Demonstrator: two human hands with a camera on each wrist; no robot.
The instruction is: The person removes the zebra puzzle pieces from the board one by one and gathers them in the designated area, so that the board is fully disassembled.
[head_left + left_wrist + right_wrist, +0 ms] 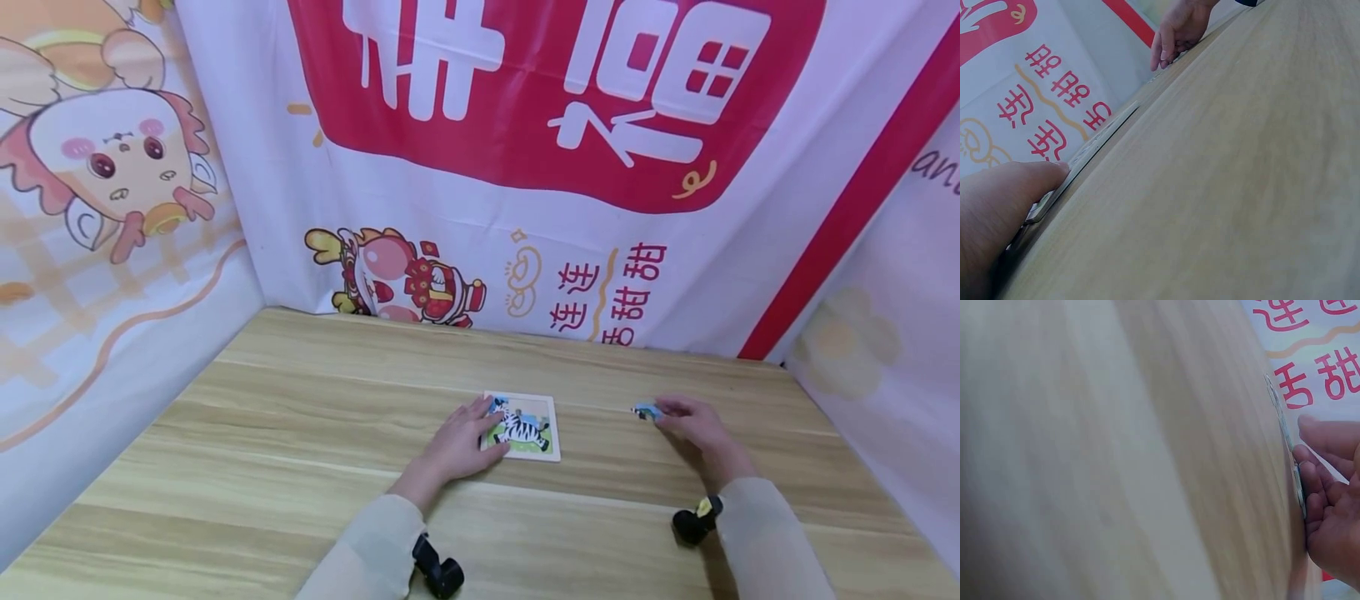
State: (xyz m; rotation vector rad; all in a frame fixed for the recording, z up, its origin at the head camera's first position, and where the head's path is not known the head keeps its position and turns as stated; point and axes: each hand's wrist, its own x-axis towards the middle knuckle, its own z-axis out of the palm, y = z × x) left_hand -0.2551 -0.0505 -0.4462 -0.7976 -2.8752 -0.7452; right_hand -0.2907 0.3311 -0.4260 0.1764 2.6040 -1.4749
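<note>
A square puzzle board [555, 429] with a pale rim and a zebra picture lies on the table. My left hand [467, 440] rests over its left side, fingers spread toward the far corner and the thumb on the near edge. In the left wrist view that thumb [1035, 178] presses on the board's edge [1100, 137]. Off to the right, my right hand [693, 423] touches a small blue puzzle piece [645, 411] flat on the table. Close up, the right fingers [1313, 478] bend loosely beside thin pieces [1280, 412], the thumb standing apart. Whether several pieces lie there is hard to tell.
The wood-grain table [315, 400] reaches back to a printed cloth [525, 183] hanging behind it. Cloth walls [90, 275] stand at the left and right sides. A black wrist camera [438, 571] sits at the left cuff, another [696, 523] at the right.
</note>
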